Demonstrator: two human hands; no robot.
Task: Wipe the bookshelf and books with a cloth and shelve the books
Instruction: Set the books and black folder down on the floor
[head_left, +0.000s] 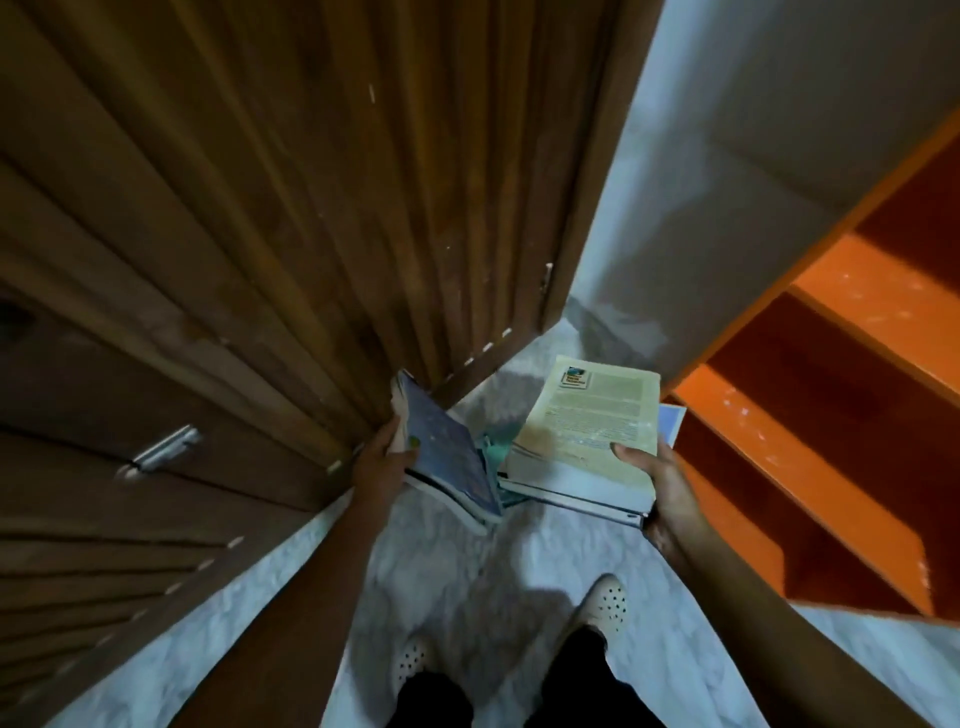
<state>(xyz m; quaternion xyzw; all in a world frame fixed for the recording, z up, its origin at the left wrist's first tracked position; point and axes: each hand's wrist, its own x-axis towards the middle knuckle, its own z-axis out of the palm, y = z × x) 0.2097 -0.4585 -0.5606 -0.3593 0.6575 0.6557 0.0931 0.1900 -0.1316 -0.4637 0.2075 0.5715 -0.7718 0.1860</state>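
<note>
My left hand (383, 453) grips a blue-covered book (448, 457) by its left edge, tilted above the floor. My right hand (660, 486) holds a thick stack of books (576, 483) at its near right corner, thumb on the top cream-coloured cover (597, 410) with printed text. A teal cloth (500, 441) shows between the two loads, partly hidden beneath them. The orange bookshelf (852, 415) stands to the right, and its visible shelves hold nothing.
A dark wooden door (363, 182) and a cabinet with a metal handle (163, 449) fill the left side. A white wall (727, 208) rises behind the books. Pale marbled floor (467, 571) lies below, with my two white perforated shoes (605, 603) near the bottom.
</note>
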